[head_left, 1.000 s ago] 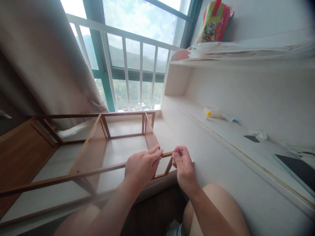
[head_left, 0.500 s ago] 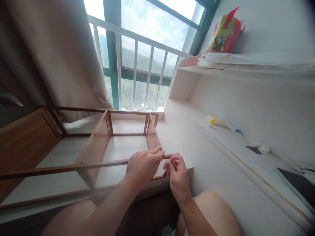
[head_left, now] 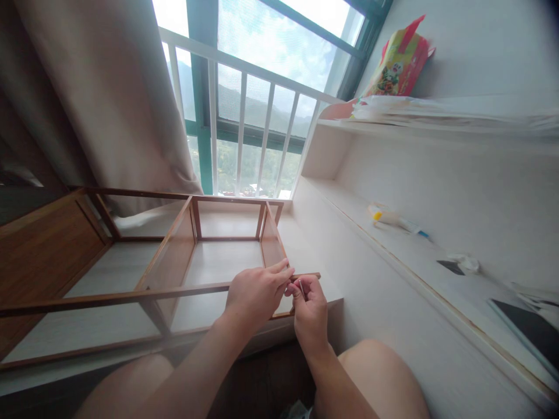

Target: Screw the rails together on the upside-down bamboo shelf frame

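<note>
A brown wooden shelf frame (head_left: 187, 293) lies on its side across a pale surface, with panels set between its rails. Over the near rail, by the end shelf panel (head_left: 271, 233), my left hand (head_left: 257, 291) is closed, its fingers pointing right. Just beside those fingertips my right hand (head_left: 311, 305) pinches a thin metal hex key (head_left: 301, 286). Only a short shiny length of the key shows; the tip and whatever it meets are hidden behind the fingers. The rail's end (head_left: 315, 275) sticks out past my right hand.
On the right, a white desk ledge (head_left: 375, 244) carries a yellow-and-white tube (head_left: 384, 215), a crumpled wrapper (head_left: 467, 262) and a dark tablet-like slab (head_left: 524, 329). Papers and a red-yellow bag (head_left: 399, 58) sit on the upper shelf. A curtain (head_left: 109, 99) and window railing (head_left: 244, 116) stand behind.
My right hand has moved slightly left, closer to my left hand, and the hex key has tilted. The left hand keeps its place on the rail.
</note>
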Motion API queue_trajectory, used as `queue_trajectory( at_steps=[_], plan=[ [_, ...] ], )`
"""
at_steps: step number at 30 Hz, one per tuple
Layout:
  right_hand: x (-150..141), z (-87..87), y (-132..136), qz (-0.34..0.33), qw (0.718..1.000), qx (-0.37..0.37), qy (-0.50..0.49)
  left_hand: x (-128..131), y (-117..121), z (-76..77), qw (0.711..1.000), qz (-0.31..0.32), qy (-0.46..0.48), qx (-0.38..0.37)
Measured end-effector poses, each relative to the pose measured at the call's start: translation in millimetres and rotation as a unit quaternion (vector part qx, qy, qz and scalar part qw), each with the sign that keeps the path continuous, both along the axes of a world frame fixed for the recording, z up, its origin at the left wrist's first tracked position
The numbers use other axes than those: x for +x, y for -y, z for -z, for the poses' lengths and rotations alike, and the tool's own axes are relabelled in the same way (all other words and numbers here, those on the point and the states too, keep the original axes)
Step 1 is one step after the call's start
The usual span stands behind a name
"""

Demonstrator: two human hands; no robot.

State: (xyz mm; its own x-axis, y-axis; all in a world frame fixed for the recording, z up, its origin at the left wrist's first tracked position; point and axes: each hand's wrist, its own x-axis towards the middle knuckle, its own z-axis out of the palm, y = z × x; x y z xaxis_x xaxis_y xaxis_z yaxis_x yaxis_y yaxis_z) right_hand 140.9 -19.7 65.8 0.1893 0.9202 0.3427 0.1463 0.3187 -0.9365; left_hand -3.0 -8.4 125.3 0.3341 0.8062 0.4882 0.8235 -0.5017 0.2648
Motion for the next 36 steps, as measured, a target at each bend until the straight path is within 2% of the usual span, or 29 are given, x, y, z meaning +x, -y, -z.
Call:
queue_trajectory(
  at_steps=[5,12,15,21,27,31,36],
  plan=[
    [-5,-1.5,-5,-0.027,0.997,-0.012,-0.066,-1,0,-1.1,0.999,0.006,-0.040,0.008],
    [-10,-8.2,-8,0.007,0.994,-0.039,-0.101,-1,0,-0.6,1.000,0.006,-0.027,0.004],
    [-8,-7.7,-8,-0.001,0.994,-0.042,-0.099,0,1,0.0,1.000,0.004,-0.029,0.008],
    [8,-1.5,2,-0.025,0.991,-0.031,-0.125,-1,2,0.0,0.998,-0.002,-0.059,0.018],
    [23,15.4,9,-0.077,0.988,-0.087,-0.102,0,3,-3.2,0.997,0.005,-0.073,0.036],
    [24,24.8,11,-0.105,0.985,-0.104,-0.087,0,3,-2.7,0.997,0.012,-0.053,0.054],
    [24,25.9,18,-0.115,0.984,-0.114,-0.068,-4,2,-2.5,0.995,0.049,0.035,0.076]
  ],
)
